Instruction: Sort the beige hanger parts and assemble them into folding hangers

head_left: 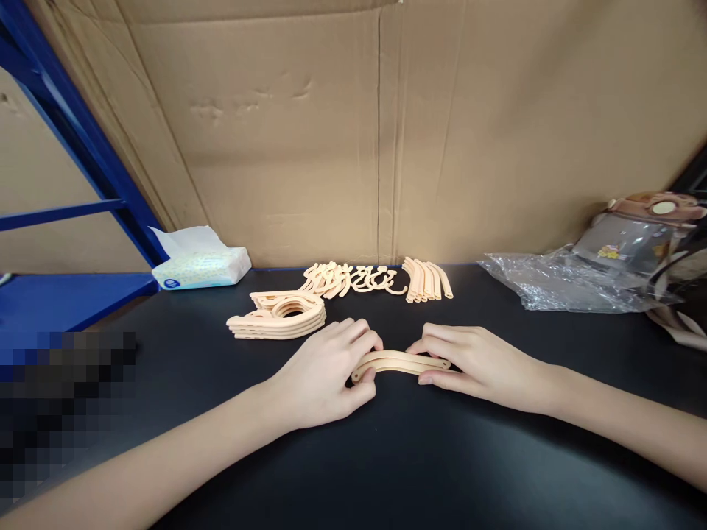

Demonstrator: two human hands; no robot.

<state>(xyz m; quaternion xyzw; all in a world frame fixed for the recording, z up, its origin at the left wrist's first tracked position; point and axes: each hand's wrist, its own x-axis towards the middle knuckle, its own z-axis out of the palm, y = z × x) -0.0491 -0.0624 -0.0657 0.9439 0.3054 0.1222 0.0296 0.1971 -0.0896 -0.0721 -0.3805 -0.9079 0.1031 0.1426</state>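
A curved beige plastic hanger arm [398, 359], with small holes at its ends, lies low over the black table in front of me. It looks like two layers, one against the other. My left hand [336, 375] is closed round its left end, thumb in front and fingers behind. At the other end, my right hand [469, 368] pinches it between thumb and fingers. Just beyond my left hand sits a stack of beige folded hangers [279, 320]. Farther back are a pile of small beige pieces [328, 280], several hanger hooks [378, 278] and a row of curved hanger arms [427, 280].
A tissue pack [202, 258] stands at the back left by a blue metal frame [118, 191]. Clear plastic wrapping [563, 283] and a drinking bottle [627, 239] with a strap occupy the back right. Cardboard [298, 132] closes off the black table's [387, 471] far side.
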